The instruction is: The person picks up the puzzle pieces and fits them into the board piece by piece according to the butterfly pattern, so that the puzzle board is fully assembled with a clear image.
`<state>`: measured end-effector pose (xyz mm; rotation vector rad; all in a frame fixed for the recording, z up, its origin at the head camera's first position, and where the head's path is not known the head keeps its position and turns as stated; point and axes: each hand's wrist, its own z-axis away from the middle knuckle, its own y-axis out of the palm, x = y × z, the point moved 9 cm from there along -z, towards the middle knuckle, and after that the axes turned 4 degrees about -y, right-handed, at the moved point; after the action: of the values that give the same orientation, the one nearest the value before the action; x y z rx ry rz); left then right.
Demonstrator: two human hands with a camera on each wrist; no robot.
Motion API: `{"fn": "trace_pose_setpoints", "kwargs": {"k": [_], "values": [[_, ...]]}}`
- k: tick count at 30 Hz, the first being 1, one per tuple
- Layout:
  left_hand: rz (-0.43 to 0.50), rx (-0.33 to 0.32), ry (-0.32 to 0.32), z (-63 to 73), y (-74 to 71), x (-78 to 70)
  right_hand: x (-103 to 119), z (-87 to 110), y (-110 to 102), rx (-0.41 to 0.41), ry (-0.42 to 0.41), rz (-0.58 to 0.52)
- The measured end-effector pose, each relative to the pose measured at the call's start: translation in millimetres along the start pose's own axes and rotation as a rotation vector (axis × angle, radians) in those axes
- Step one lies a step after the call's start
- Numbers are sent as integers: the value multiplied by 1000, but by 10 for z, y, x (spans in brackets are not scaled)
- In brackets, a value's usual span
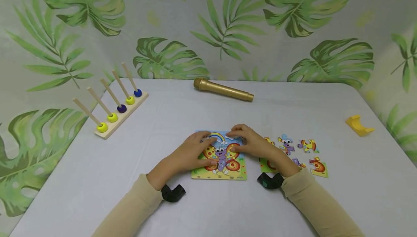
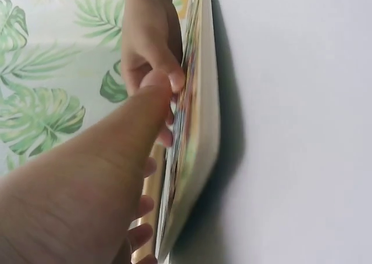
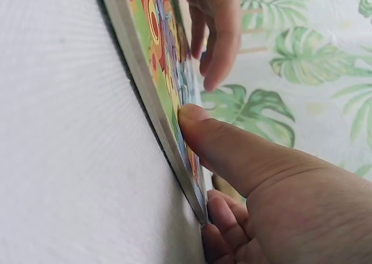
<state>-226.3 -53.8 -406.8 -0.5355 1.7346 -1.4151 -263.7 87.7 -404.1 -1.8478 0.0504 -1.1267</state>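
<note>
A jigsaw puzzle board with a purple butterfly under a rainbow lies flat on the white table. My left hand is over its left side, thumb and fingers spread apart, fingertips close over the picture. From the upper right, my right hand reaches over the board. In the right wrist view, the right thumb rests its tip on the picture, while the other fingers lie by the board's far edge. Loose puzzle pieces lie right of the board, some partly hidden behind the right forearm.
A gold microphone lies near the table's back edge. At the back left stands a wooden peg rack with yellow, purple and blue beads. A yellow curved block sits at the far right. Leaf-patterned cloth hangs behind the table.
</note>
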Motion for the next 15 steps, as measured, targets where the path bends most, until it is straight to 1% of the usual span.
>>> {"fn": "trace_pose_setpoints", "kwargs": {"k": [4,7,10,12,15], "values": [[62,-8,-59,139,-78,164,-4,4,5,7,12,23],[93,8,-92,258,-117,270,2,5,12,13,16,36],[105,41,-89,341,-114,324,6,5,13,15,15,44],[107,58,-75,368,-102,329,12,6,12,15,13,47],[110,64,-60,387,-91,322,16,7,11,15,12,51]]}}
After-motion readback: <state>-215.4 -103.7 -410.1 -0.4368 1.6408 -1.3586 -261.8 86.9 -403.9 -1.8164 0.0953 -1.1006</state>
